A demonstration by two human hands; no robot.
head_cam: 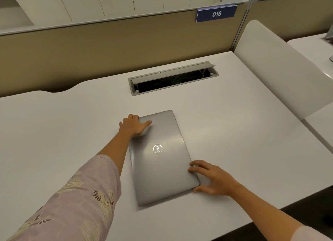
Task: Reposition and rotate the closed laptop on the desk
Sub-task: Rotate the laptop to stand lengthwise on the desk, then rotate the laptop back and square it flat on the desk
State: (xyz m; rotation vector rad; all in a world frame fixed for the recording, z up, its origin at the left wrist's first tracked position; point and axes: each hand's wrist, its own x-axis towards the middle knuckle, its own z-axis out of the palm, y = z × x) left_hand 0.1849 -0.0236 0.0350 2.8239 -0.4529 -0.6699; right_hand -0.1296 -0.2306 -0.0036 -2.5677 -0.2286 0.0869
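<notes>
A closed silver laptop [163, 161] with a round logo on its lid lies flat on the white desk [72, 123], its long side running away from me. My left hand [132, 126] grips its far left corner, thumb on the lid and fingers over the edge. My right hand [211, 179] holds the near right corner, fingers on the lid's right edge and thumb against the front edge.
An open cable hatch [173, 78] with a raised flap is set into the desk behind the laptop. A beige partition [108, 47] with a blue "016" sign [216, 14] stands at the back. A white divider panel [281, 67] borders the right side. The desk's front edge runs near my right forearm.
</notes>
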